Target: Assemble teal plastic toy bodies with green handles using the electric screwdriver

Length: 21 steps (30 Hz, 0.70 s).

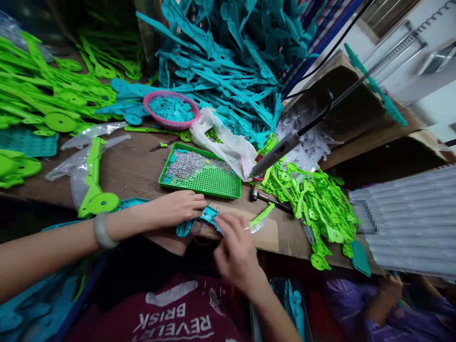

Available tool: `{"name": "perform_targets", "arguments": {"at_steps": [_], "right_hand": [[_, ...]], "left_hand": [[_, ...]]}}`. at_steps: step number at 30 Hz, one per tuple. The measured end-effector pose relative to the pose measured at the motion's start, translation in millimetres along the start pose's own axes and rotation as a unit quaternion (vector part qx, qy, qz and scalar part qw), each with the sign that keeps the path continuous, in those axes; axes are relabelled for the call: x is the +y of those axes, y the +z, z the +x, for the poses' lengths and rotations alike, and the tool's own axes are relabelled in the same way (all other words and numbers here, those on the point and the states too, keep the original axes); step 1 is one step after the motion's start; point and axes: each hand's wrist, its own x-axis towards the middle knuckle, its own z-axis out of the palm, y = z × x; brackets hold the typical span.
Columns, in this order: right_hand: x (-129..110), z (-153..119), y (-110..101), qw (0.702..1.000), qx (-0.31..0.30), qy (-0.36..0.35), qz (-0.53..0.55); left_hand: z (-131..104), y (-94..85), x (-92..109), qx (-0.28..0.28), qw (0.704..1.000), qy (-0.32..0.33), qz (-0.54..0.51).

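Note:
My left hand (180,208) is closed over a long blue plastic part (209,214) at the table's front edge, with part of it hidden under the fingers. At the right end of that part is my right hand (235,240), its fingers bent and smeared by motion, so what they hold cannot be made out. A thin red wire (202,241) loops below the part. Just behind my hands stands a green perforated tray (213,187) with many small silvery metal pieces (192,164) in it.
Green plastic arms (317,204) heap at right, blue ones (228,80) at the back. A pink basket (171,124) holds small blue pieces. A hammer (270,199) lies right of the tray, below a hanging tool (278,154). A co-worker's purple sleeve (356,304) shows lower right.

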Motion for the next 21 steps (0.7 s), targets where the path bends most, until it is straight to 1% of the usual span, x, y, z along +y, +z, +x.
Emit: {"name": "perform_targets", "arguments": {"at_steps": [2, 4, 6, 8, 9, 11, 14, 17, 19, 21], "right_hand": [[-21, -2, 21, 0.998, -0.001, -0.059, -0.028], [-33, -4, 48, 0.993, 0.013, -0.059, -0.103], [-31, -5, 69, 0.982, 0.036, -0.036, -0.180], [-21, -6, 76, 0.971, 0.049, -0.025, -0.233], [-14, -6, 74, 0.968, 0.048, -0.032, -0.245], [-2, -3, 64, 0.967, 0.034, -0.069, -0.244], [11, 4, 46, 0.965, -0.007, -0.141, -0.219], [20, 14, 37, 0.961, -0.062, -0.177, -0.204], [28, 22, 33, 0.972, -0.083, -0.153, -0.156], [38, 29, 29, 0.988, -0.093, -0.095, -0.074]], "left_hand": [[3, -0.4, -1, -0.005, 1.000, -0.001, -0.001], [5, -1.4, -3, -0.006, 1.000, -0.003, -0.004], [5, -2.7, -4, -0.002, 1.000, -0.009, -0.009], [4, -3.7, -4, 0.006, 1.000, -0.022, -0.016], [3, -3.9, -3, 0.010, 0.999, -0.028, -0.019], [1, -3.4, -2, 0.016, 0.999, -0.035, -0.026], [-3, -2.3, 0, 0.021, 0.998, -0.039, -0.038], [-6, -4.3, 0, 0.029, 0.997, -0.050, -0.049], [-7, -7.4, 0, 0.032, 0.996, -0.056, -0.056], [-8, -9.5, 0, 0.033, 0.996, -0.053, -0.063]]}}
